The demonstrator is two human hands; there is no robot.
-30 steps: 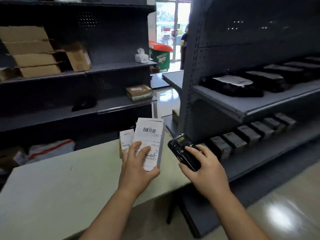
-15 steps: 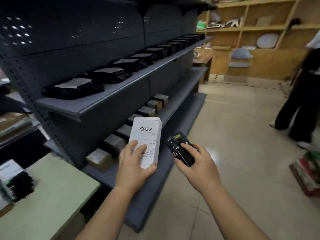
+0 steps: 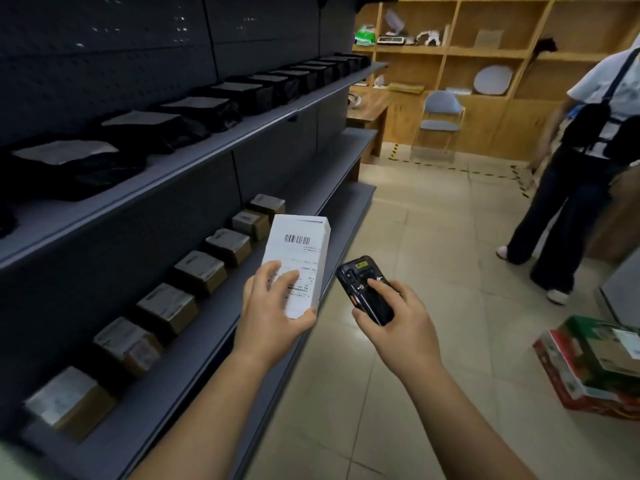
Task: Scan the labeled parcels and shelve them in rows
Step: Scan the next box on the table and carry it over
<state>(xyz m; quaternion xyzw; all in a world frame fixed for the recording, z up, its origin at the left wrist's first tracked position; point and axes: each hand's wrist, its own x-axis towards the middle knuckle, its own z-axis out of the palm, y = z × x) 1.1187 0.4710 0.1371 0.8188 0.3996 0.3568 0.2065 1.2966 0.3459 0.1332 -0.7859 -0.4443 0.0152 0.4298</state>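
My left hand (image 3: 268,315) grips a white parcel box (image 3: 301,247) with a barcode label facing me, held upright above the edge of the lower shelf. Just to its right, my right hand (image 3: 401,323) holds a black handheld scanner (image 3: 362,289), thumb on its face. A row of small brown labeled boxes (image 3: 199,275) lines the lower grey shelf (image 3: 194,362) to the left. Black bagged parcels (image 3: 207,110) with labels lie in a row on the upper shelf (image 3: 194,161).
Another person (image 3: 585,161) stands on the tiled floor at the right. A red and green carton (image 3: 588,368) sits on the floor at the lower right. Wooden shelving (image 3: 485,53) and a blue folding chair (image 3: 441,117) stand at the back.
My view has swung right from the table to the aisle along the grey shelving. Both hands keep the parcel and the scanner, side by side.
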